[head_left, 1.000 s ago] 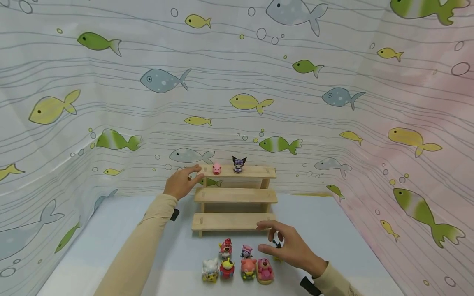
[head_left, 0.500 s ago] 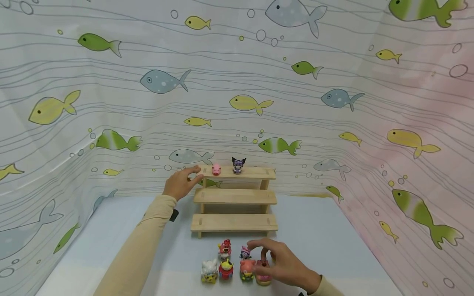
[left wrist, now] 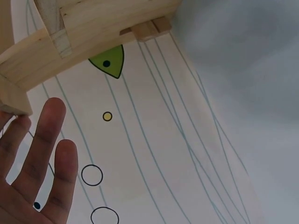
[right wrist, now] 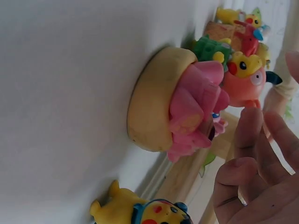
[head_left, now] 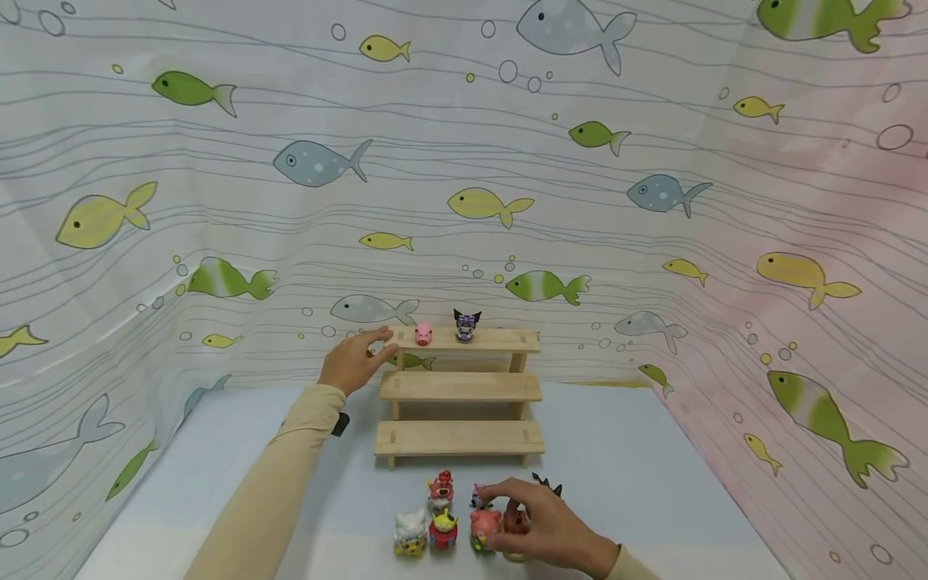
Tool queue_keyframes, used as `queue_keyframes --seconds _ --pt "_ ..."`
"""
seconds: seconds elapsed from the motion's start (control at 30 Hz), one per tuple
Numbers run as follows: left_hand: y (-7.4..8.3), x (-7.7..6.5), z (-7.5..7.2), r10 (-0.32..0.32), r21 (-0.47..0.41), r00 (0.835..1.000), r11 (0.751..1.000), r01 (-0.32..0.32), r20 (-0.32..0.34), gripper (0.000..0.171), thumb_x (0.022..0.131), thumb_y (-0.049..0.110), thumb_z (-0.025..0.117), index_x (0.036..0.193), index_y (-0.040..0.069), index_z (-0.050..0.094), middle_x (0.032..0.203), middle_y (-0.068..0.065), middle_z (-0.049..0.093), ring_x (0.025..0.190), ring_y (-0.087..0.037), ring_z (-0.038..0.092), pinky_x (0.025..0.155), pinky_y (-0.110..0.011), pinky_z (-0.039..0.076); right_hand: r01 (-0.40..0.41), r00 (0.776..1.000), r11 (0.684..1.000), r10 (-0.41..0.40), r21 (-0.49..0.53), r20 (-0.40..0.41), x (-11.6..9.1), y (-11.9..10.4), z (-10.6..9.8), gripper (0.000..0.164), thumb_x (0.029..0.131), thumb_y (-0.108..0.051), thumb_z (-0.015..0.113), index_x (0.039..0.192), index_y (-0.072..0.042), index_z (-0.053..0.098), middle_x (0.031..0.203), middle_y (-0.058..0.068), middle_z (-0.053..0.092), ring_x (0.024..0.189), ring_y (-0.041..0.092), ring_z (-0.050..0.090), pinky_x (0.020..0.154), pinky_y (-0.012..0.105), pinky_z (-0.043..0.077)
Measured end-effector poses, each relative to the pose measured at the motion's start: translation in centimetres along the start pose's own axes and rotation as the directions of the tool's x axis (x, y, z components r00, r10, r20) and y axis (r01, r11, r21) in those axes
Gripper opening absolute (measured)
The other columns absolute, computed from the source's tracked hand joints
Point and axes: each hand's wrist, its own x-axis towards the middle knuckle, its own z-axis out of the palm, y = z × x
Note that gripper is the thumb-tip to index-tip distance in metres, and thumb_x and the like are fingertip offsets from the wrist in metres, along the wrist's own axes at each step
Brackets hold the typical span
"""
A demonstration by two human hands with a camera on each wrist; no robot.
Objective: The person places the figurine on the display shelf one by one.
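My left hand (head_left: 355,360) touches the left end of the top board of a three-tier wooden shelf (head_left: 460,437); its visible fingers are fairly straight in the left wrist view. My right hand (head_left: 547,528) hovers at the front figurines, fingers bent and spread from the thumb. Its fingertips are close to a round coral figurine (right wrist: 245,86) with a yellow face at its side. The hand partly covers a pink bear figurine (right wrist: 198,107) on a tan base in the head view. A pink pig (head_left: 424,334) and a black-and-purple eared figurine (head_left: 467,325) stand on the top board.
A white-and-yellow figurine (head_left: 411,533), a green-headed figurine in red (head_left: 444,529) and a red figurine (head_left: 440,490) stand left of the right hand. A yellow figurine (right wrist: 156,212) lies near the pink bear. Fish-printed cloth (head_left: 464,145) encloses the table.
My right hand has moved left and toward me, from the dark-topped figurine at the right, over the pink bear, to the coral figurine. My left hand stays at the shelf.
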Motion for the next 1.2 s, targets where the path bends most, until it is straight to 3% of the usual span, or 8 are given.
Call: queue_keyframes --seconds 0.33,0.73,1.2 --pt "-0.08 0.08 0.22 -0.008 0.002 1.000 1.000 0.008 -0.002 0.049 0.098 0.050 0.064 0.133 0.017 0.069 0.142 0.000 0.060 0.085 -0.026 0.073 0.061 -0.041 0.055 -0.060 0.998 0.998 0.061 -0.008 0.024 -0.02 0.40 0.45 0.047 0.091 -0.035 0.079 0.132 -0.017 0.065 0.115 -0.010 0.068 0.075 0.006 0.061 0.061 0.024 0.052" --pt "0.14 -0.07 -0.09 -0.016 -0.011 1.000 1.000 0.016 0.016 0.048 0.098 0.049 0.065 0.134 0.016 0.069 0.144 0.000 0.059 0.085 -0.026 0.073 0.060 -0.040 0.055 -0.094 0.995 0.990 0.098 -0.108 0.033 0.21 0.30 0.58 0.043 0.090 -0.042 0.078 0.127 -0.020 0.069 0.107 -0.016 0.066 0.071 -0.001 0.054 0.060 0.019 0.047" --pt "-0.04 0.06 0.19 -0.012 0.001 1.000 1.000 0.012 0.004 0.048 0.098 0.049 0.065 0.133 0.017 0.069 0.143 0.001 0.060 0.083 -0.025 0.073 0.060 -0.040 0.055 -0.124 0.992 0.983 0.127 -0.134 0.015 0.26 0.75 0.77 0.039 0.086 -0.044 0.081 0.120 -0.026 0.072 0.100 -0.020 0.066 0.068 -0.003 0.055 0.059 0.019 0.047"
